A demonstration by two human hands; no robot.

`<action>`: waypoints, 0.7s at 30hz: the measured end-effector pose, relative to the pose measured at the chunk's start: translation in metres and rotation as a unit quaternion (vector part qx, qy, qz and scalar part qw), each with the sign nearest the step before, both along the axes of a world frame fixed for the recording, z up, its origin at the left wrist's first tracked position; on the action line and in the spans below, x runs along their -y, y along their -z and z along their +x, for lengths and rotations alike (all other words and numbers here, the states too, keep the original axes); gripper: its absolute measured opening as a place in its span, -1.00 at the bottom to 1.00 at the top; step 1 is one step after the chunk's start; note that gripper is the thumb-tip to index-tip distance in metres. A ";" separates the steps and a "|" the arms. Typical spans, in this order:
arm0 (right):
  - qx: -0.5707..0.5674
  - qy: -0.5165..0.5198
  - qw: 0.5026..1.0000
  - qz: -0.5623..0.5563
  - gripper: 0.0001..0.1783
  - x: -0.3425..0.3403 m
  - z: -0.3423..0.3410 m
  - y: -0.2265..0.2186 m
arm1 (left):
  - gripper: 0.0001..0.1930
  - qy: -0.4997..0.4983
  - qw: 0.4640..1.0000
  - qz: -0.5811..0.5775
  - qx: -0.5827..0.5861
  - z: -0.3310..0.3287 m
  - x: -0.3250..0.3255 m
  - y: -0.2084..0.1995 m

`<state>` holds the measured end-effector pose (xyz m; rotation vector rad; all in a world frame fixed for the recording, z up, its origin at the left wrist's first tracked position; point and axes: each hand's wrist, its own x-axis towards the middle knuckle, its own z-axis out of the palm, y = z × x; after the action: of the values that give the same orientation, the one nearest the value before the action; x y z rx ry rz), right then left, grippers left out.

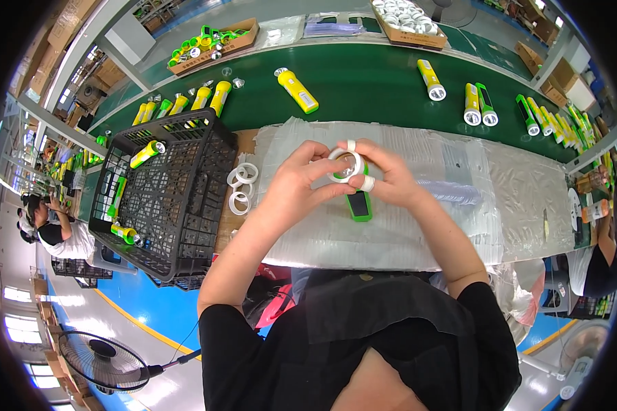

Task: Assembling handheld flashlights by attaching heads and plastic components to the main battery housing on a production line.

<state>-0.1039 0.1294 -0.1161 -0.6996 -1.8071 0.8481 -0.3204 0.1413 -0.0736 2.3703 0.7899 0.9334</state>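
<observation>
Above the wrapped work surface, my left hand [301, 177] and my right hand [388, 171] are closed around the head of a green flashlight [359, 207]. A white ring [335, 155] circles the clear lens at its head, and fingers of both hands press on it. The flashlight's body, with a dark panel, points down toward me below my fingers. White tape wraps two fingertips of my right hand. Left of my left hand, several loose white rings [239, 203] lie on the brown board edge. My fingers hide part of the ring and the head.
A black crate [211, 161] on the left holds a few flashlights. Beyond the work surface, a green conveyor [363, 82] carries yellow and green flashlights. Cardboard boxes of parts [245, 34] and white rings [437, 42] stand behind it. Co-workers sit at both sides.
</observation>
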 end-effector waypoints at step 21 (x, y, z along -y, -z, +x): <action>0.525 0.116 0.841 -0.063 -0.35 0.000 0.015 -0.092 | -0.61 -0.017 0.996 0.006 0.091 0.051 0.005 0.034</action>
<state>-0.0885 0.1298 -0.0244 -1.6586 -2.5317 0.4032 -0.2693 0.1361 -0.1078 2.2493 0.7574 1.1535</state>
